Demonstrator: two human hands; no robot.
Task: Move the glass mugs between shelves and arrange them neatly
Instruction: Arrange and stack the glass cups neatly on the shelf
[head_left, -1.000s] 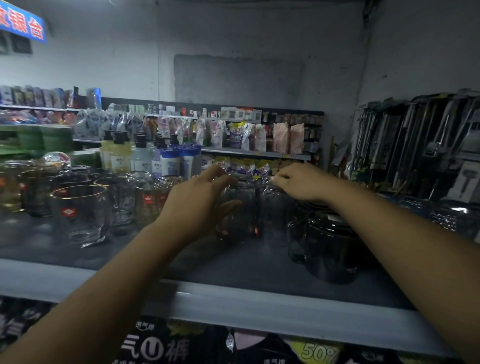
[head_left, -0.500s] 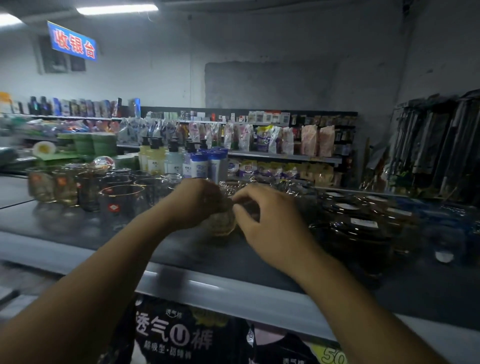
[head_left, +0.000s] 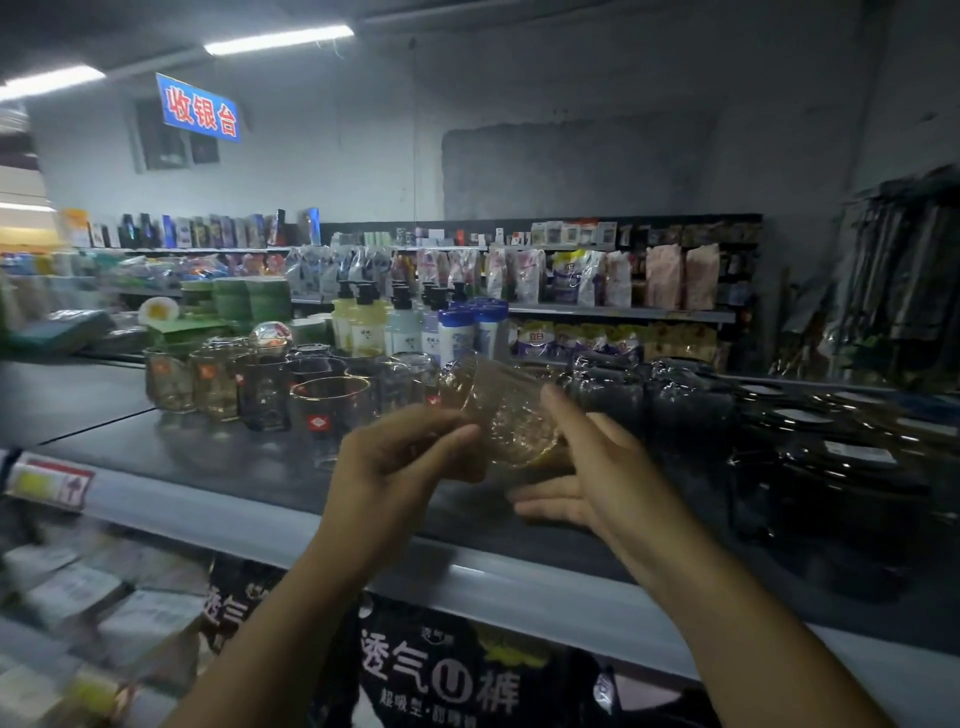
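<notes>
Item: one textured glass mug (head_left: 506, 415), amber-tinted; no handle shows from this side. Location: held in the air just above the dark shelf top (head_left: 218, 457), tilted, its base up and to the left and its mouth down toward the right. Holders: left hand (head_left: 400, 462), fingers curled against the mug's left flank; right hand (head_left: 608, 467), thumb laid over the top and fingers spread beneath, so both hands are closed on the same piece. Neighbouring stock: row of glass mugs (head_left: 260, 384) with red diamond labels standing upright to the left, dark lidded jars (head_left: 841, 467) to the right, pump bottles (head_left: 363, 322) behind. Handling note: the glass looks slippery and the light is poor, so the lower hand should probably carry the weight until the mug is turned upright. It is best set down base-first into a gap in line with the labelled row, without knocking a neighbour. Change record: a second ago the hands were apart, reaching among the glasses at the back. Half a second ago they met low on the shelf around the mug. It is now lifted clear and tipped, and the view has swung left.
</notes>
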